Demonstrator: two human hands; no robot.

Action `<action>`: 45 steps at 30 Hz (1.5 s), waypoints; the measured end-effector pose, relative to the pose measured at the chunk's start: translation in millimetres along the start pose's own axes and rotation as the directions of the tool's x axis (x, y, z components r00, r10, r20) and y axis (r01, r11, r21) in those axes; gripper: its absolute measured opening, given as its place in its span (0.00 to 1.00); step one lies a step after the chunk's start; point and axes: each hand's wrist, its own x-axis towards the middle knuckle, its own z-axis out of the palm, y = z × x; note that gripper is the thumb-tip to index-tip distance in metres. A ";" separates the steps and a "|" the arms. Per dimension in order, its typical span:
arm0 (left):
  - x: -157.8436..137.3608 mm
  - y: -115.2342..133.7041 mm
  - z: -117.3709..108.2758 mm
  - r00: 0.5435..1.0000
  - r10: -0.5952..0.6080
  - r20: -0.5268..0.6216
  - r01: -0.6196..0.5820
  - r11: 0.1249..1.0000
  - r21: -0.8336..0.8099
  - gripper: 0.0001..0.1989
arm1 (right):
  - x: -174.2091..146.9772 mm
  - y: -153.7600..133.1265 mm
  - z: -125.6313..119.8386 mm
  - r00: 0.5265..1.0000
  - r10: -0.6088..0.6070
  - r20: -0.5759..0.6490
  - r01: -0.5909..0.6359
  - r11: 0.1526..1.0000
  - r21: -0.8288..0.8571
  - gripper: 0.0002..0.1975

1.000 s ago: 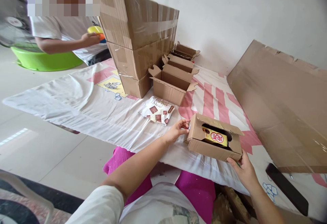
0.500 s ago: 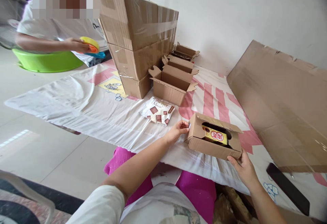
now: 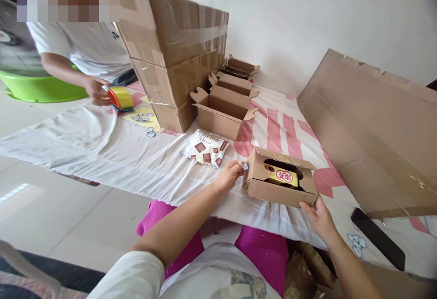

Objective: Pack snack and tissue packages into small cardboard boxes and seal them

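A small cardboard box (image 3: 282, 194) lies on the cloth in front of me, its flaps folded partly in. Through the gap in its top shows a yellow packet (image 3: 282, 176) with a red-and-white round mark. My right hand (image 3: 319, 215) grips the box's near right corner, thumb on the front side and fingers mostly hidden behind. By the left end of the box, my left hand (image 3: 230, 176) is closed in a pinch, with a tiny pale bit at the fingertips too small to name. A white "Super Meal" pouch (image 3: 206, 148) lies just beyond that hand.
Open cardboard boxes (image 3: 220, 121) stand in a row behind the pouch, beside a tall stack of taped cartons (image 3: 175, 39). A large cardboard sheet (image 3: 368, 139) leans at right, near a black phone (image 3: 378, 240). Across the table, a co-worker's hand (image 3: 97, 90) holds a tape dispenser (image 3: 121, 98).
The co-worker's hand has brought the tape dispenser lower, to the table. My view has shifted slightly; both my hands keep about the same places at the box.
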 end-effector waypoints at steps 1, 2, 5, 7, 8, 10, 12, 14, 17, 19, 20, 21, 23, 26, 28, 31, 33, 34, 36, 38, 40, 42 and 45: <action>-8.4 1.2 -1.7 1.000 0.011 -0.010 -0.011 1.000 -0.011 0.14 | -2.2 1.6 0.8 1.000 0.001 -0.016 -0.001 1.000 -0.015 0.29; -17.4 1.6 -3.9 1.000 0.015 -0.017 -0.016 1.000 -0.019 0.14 | -5.2 3.3 1.7 1.000 0.012 -0.016 -0.012 0.999 -0.033 0.27; -46.4 -3.6 -12.3 0.998 0.052 -0.035 -0.051 0.998 0.026 0.13 | -19.7 6.2 7.1 0.991 0.091 0.095 -0.084 0.994 -0.071 0.26; -65.6 -12.2 -16.5 0.993 0.116 -0.003 -0.115 0.983 0.146 0.13 | -33.0 2.5 15.1 0.967 0.141 0.211 -0.129 0.989 -0.068 0.29; -74.6 -17.2 -17.2 0.987 0.155 0.041 -0.160 0.962 0.220 0.12 | -40.1 -1.8 20.8 0.951 0.150 0.270 -0.142 0.989 -0.051 0.29; -90.8 -26.7 -14.9 0.960 0.210 0.185 -0.265 0.895 0.359 0.10 | -53.2 -15.4 35.8 0.919 0.130 0.371 -0.146 0.989 0.015 0.26; -103.0 -33.5 -8.0 0.907 0.220 0.359 -0.377 0.803 0.462 0.09 | -63.0 -32.6 53.7 0.895 0.067 0.442 -0.127 0.986 0.107 0.21; -110.1 -37.3 1.2 0.843 0.189 0.503 -0.468 0.720 0.513 0.06 | -68.8 -49.1 71.4 0.893 -0.003 0.449 -0.093 0.977 0.190 0.22; -111.8 -41.0 12.0 0.790 0.150 0.595 -0.524 0.670 0.526 0.04 | -72.6 -63.6 89.3 0.919 -0.094 0.384 0.019 0.981 0.195 0.13; -108.7 -44.1 13.2 0.788 0.146 0.598 -0.525 0.667 0.529 0.03 | -71.9 -62.6 90.2 0.940 -0.093 0.329 0.055 0.991 0.123 0.10; -106.6 -45.8 12.0 0.796 0.146 0.588 -0.516 0.671 0.533 0.02 | -70.1 -58.0 86.1 0.955 -0.046 0.292 0.025 0.997 0.078 0.09; -104.2 -47.5 9.8 0.808 0.146 0.571 -0.500 0.681 0.535 0.01 | -67.3 -50.7 78.4 0.969 0.025 0.246 -0.034 0.999 0.034 0.09; -99.3 -49.9 4.4 0.839 0.135 0.527 -0.451 0.714 0.535 0.01 | -59.0 -28.6 52.0 0.973 0.205 0.108 -0.201 0.978 -0.047 0.10; -93.9 -50.2 -1.4 0.858 0.090 0.505 -0.392 0.750 0.533 0.02 | -45.8 15.5 -10.5 0.909 0.397 -0.129 -0.413 0.899 -0.146 0.14; -92.6 -48.9 -1.8 0.849 0.066 0.525 -0.394 0.740 0.546 0.03 | -42.2 44.4 -57.8 0.822 0.500 -0.272 -0.558 0.803 -0.210 0.16; -93.6 -46.6 1.6 0.827 0.048 0.561 -0.431 0.694 0.577 0.04 | -47.5 78.1 -115.3 0.670 0.634 -0.387 -0.740 0.612 -0.278 0.14; -95.1 -45.9 4.5 0.813 0.052 0.580 -0.465 0.658 0.592 0.03 | -54.3 93.7 -137.6 0.587 0.709 -0.390 -0.809 0.500 -0.309 0.12; -95.9 -45.7 5.7 0.807 0.059 0.588 -0.483 0.641 0.597 0.03 | -57.2 100.0 -144.1 0.557 0.739 -0.379 -0.828 0.458 -0.324 0.12; -97.1 -46.0 7.1 0.796 0.077 0.600 -0.515 0.609 0.604 0.03 | -60.8 110.1 -150.5 0.516 0.782 -0.348 -0.844 0.398 -0.358 0.14; -98.1 -46.4 7.2 0.785 0.090 0.613 -0.540 0.584 0.606 0.04 | -60.9 117.7 -152.5 0.495 0.807 -0.321 -0.845 0.361 -0.395 0.14; -98.9 -46.6 6.5 0.774 0.095 0.625 -0.558 0.568 0.605 0.04 | -58.5 123.1 -153.5 0.491 0.816 -0.304 -0.835 0.341 -0.433 0.14; -99.5 -46.3 6.0 0.770 0.096 0.630 -0.565 0.563 0.604 0.04 | -55.5 126.6 -155.0 0.505 0.812 -0.293 -0.816 0.338 -0.469 0.14; -99.8 -44.9 6.7 0.771 0.093 0.630 -0.564 0.559 0.608 0.05 | -52.0 129.0 -157.4 0.529 0.801 -0.281 -0.789 0.342 -0.510 0.13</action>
